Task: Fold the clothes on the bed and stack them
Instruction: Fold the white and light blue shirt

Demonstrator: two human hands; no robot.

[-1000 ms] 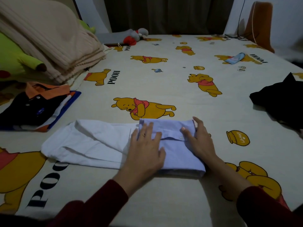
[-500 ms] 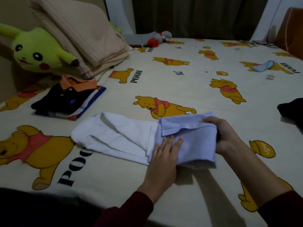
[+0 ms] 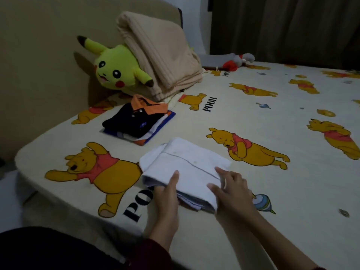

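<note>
One pale shirt (image 3: pixel 185 168), formerly stretched out leftward, is now a compact folded bundle near the bed's (image 3: pixel 253 230) near edge. One yellow plush toy (image 3: pixel 116 71), far left, is partly hidden under one folded beige blanket (image 3: pixel 159 55). One stack of folded clothes (image 3: pixel 140 121); its layers are hard to count. Left hand (image 3: pixel 167 199) grips the bundle's near-left edge, thumb on top, fingers hidden beneath. Right hand (image 3: pixel 231 190) grips its right end.

Head camera, close, looking down-forward across bed (image 3: pixel 253 221).
</note>
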